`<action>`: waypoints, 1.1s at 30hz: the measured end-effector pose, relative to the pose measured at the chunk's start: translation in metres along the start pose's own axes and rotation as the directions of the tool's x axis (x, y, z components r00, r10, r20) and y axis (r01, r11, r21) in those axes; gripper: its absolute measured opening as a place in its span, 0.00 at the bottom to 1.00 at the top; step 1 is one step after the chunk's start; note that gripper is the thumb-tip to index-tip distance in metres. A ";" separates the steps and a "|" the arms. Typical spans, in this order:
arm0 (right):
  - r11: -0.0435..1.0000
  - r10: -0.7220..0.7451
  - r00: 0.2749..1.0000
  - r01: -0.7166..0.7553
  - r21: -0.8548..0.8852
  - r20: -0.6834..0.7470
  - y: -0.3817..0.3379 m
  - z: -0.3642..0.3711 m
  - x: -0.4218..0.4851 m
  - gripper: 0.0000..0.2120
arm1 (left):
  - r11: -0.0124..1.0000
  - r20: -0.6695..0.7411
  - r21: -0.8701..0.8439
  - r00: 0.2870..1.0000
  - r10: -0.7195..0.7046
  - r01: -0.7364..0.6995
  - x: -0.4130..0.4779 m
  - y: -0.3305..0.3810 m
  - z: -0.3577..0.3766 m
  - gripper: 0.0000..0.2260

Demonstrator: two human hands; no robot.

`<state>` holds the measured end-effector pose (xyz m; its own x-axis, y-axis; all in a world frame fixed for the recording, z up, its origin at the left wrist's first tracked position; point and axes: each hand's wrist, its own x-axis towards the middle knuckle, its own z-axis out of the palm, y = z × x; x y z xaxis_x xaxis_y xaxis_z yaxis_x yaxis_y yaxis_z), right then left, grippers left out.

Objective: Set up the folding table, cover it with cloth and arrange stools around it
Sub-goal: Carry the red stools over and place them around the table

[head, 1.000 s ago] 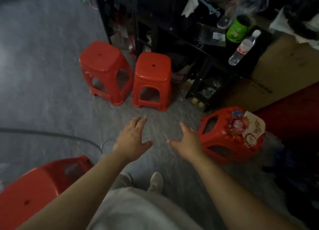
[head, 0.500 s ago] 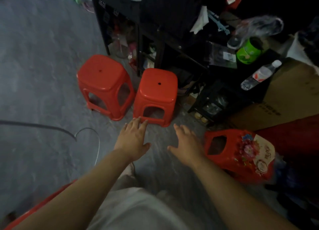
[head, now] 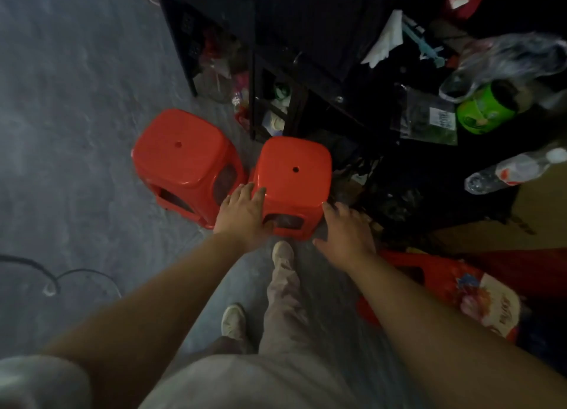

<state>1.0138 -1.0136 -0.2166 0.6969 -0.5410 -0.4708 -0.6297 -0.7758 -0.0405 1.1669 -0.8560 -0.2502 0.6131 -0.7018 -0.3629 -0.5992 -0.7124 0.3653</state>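
Grey floor (head: pixel 76 132), dim room, cluttered black shelf unit (head: pixel 306 25) behind. We list two upright red stools side by side before it: left stool (head: pixel 181 157), right stool (head: pixel 291 175). Our left hand (head: pixel 242 212) rests straight-fingered on the right stool's near-left corner, gripping nothing. Our right hand (head: pixel 346 230), fingers spread and empty, sits just beside its near-right corner. A third stool (head: pixel 435 286) lies tipped at lower right.

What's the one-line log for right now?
step: stool not yet gripped | left hand: open, touching its left corner | right hand: open, beside its right corner | second stool: standing left, untouched
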 end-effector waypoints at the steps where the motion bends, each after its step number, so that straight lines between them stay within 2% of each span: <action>1: 1.000 -0.001 1.000 0.001 -0.003 -0.003 0.004 -0.001 0.018 0.40 | 1.000 0.007 0.009 1.000 -0.014 0.013 0.017 0.003 0.002 0.40; 5: 0.995 0.046 0.999 -0.047 0.082 0.010 0.025 0.003 0.104 0.40 | 0.994 0.009 0.022 0.994 -0.105 0.105 0.097 0.016 0.019 0.38; 10: 0.956 0.173 0.982 -0.184 0.230 0.071 0.055 0.035 0.226 0.42 | 0.960 0.035 -0.022 0.960 -0.277 0.278 0.208 0.027 0.065 0.38; 14: 0.917 0.263 0.958 -0.285 0.280 0.112 0.073 0.075 0.311 0.45 | 0.929 0.072 -0.041 0.928 -0.366 0.369 0.281 0.019 0.112 0.41; 18: 0.860 0.335 0.930 -0.368 0.353 0.154 0.083 0.108 0.372 0.52 | 0.882 0.111 -0.102 0.886 -0.450 0.460 0.328 0.002 0.146 0.48; 22: 0.823 0.330 0.917 -0.396 0.407 0.223 0.082 0.128 0.405 0.57 | 0.822 0.173 -0.184 0.841 -0.513 0.539 0.352 -0.017 0.168 0.57; 25: 0.822 0.314 0.912 -0.400 0.406 0.264 0.073 0.137 0.414 0.61 | 0.831 0.227 -0.166 0.841 -0.492 0.531 0.360 -0.024 0.174 0.59; 29: 0.793 0.321 0.904 -0.419 0.442 0.282 0.064 0.144 0.419 0.65 | 0.839 0.174 -0.190 0.859 -0.482 0.509 0.362 -0.027 0.178 0.60; 33: 0.778 0.342 0.900 -0.433 0.456 0.271 0.064 0.146 0.421 0.66 | 0.842 0.175 -0.204 0.865 -0.470 0.499 0.363 -0.033 0.182 0.61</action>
<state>1.2162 -1.2436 -0.5459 0.3182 -0.6642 -0.6765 -0.9480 -0.2209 -0.2290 1.3161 -1.0885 -0.5498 0.7222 -0.2736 -0.6352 -0.0939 -0.9487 0.3019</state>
